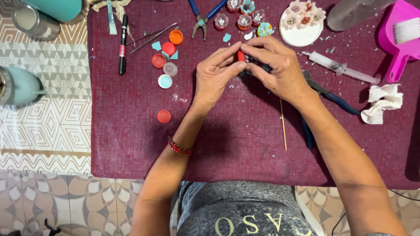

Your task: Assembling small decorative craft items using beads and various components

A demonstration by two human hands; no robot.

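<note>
My left hand and my right hand meet over the middle of a maroon cloth. Between their fingertips sits a small red piece, pinched by the left thumb and fingers and touched by the right fingers. A dark tool part shows under my right fingers; what it is I cannot tell. A red bead bracelet is on my left wrist.
Plastic bottle caps lie left of my hands, with a black marker and tweezers. Blue-handled pliers, small cap flowers, a white plate of flowers, a syringe, a thin stick, crumpled tissue, a pink dustpan.
</note>
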